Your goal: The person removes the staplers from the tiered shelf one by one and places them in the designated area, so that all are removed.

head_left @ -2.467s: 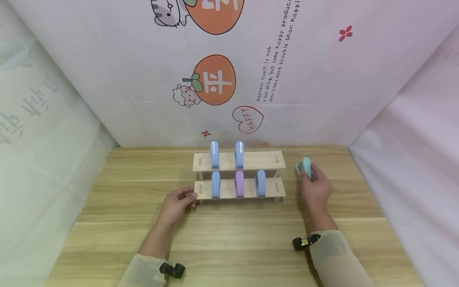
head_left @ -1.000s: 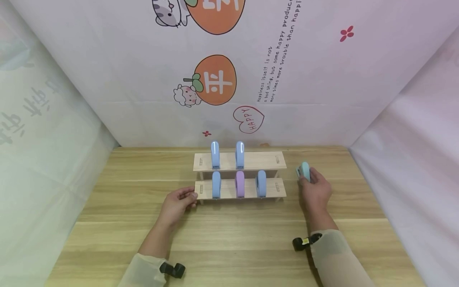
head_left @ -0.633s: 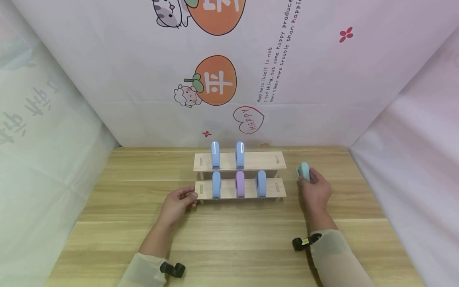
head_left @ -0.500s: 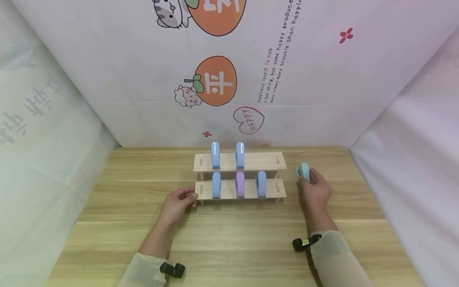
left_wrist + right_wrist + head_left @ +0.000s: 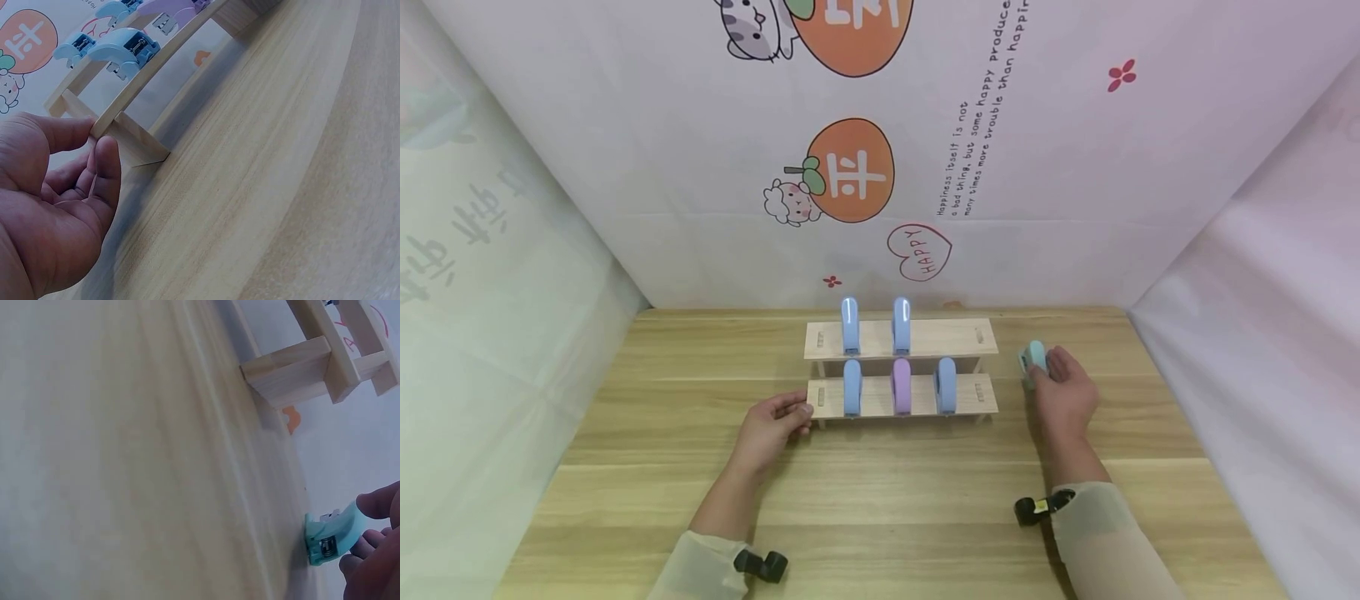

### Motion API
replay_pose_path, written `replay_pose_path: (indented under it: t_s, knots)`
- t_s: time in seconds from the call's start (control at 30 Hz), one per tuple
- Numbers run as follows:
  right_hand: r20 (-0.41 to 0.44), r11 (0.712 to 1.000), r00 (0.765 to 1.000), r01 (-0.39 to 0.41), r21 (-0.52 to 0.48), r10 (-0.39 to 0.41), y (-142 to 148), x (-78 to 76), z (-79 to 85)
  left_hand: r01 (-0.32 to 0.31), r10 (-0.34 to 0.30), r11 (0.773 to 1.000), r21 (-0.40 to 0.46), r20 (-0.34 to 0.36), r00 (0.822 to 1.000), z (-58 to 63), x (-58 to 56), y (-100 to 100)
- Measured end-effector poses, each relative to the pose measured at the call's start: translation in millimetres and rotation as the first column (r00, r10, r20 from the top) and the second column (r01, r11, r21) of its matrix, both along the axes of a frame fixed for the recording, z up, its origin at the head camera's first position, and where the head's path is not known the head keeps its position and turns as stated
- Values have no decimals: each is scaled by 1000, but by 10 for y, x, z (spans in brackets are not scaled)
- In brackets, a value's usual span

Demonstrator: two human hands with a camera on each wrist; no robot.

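Observation:
My left hand (image 5: pixel 769 429) pinches the left end of the lower step of a small two-step wooden rack (image 5: pixel 876 403), thumb above and forefinger below in the left wrist view. On this step stand a blue hole punch (image 5: pixel 852 387), a purple hole punch (image 5: pixel 901 387) and another blue hole punch (image 5: pixel 946 386). Two more blue punches, one left (image 5: pixel 850 326) and one right (image 5: pixel 901 326), stand on the upper step. Right of the rack, a turquoise hole punch (image 5: pixel 331 534) stands on the table. My right hand (image 5: pixel 1066 396) is around its near side, thumb close against it, fingers loosened.
The wooden table (image 5: pixel 880 508) reaches back to a printed white cloth (image 5: pixel 1037 250). Cloth walls also hang at the left (image 5: pixel 497 333) and right (image 5: pixel 1247 333). Black wrist cameras sit on both sleeves.
The turquoise hole punch has come slightly nearer and down onto the table. Most recently the right hand's fingers have loosened and shifted a little right. The left hand stays on the rack.

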State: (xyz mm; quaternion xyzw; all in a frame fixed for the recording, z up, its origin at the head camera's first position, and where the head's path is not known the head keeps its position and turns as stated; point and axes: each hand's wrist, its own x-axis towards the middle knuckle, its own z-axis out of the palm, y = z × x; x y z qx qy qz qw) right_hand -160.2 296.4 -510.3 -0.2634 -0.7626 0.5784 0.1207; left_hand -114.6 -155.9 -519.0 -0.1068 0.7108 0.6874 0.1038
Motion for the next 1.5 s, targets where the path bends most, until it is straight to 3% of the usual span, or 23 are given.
replay_pose_path:
  t_s: [0.83,1.5]
  knots:
    - [-189,999,982,-11,34,17,-153,-9,329,6,-6,1000,2,4,1000,5,0,-10]
    - [-207,994,973,-94,63,105,-301,37,533,3,-3,1000,9,1,1000,1,-3,-13]
